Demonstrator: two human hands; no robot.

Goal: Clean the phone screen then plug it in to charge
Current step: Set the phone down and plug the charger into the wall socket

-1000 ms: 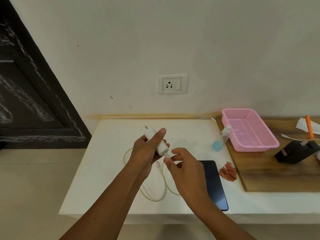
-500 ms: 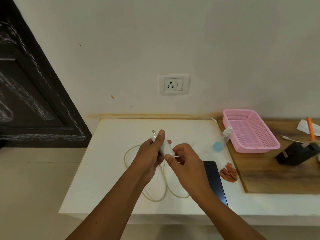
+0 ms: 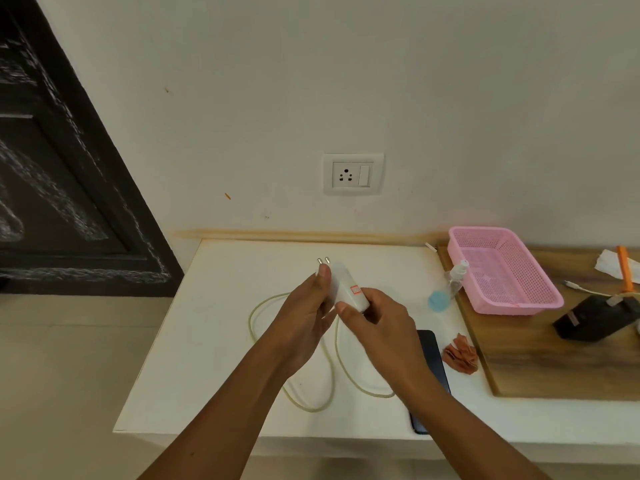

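1. Phone (image 3: pixel 431 368) lies flat on the white table (image 3: pixel 214 341), dark screen up, just beside and partly under your right arm. Its long side runs from you toward the wall.
2. Your left hand (image 3: pixel 304 320) wraps its fingers round the charger (image 3: pixel 341 287). Your thumb lies along it, near the two pins.
3. Your right hand (image 3: pixel 377 327) pinches the low end of the charger, where the cable (image 3: pixel 263 310) goes in. I cannot tell if the cable is all the way in.
4. The charger's long side tilts up, with the pins at the top. The socket (image 3: pixel 352 174) is on the wall, above and past the pins, well apart from them. Your left hand is nearer to it.
5. I think you must next lift the charger and point the pins flat at the socket holes.
6. The pink basket (image 3: pixel 540 299) looks bare inside. The spray bottle (image 3: pixel 450 285) leans just beside it, and the cloth (image 3: pixel 460 355) sits crumpled near the phone.
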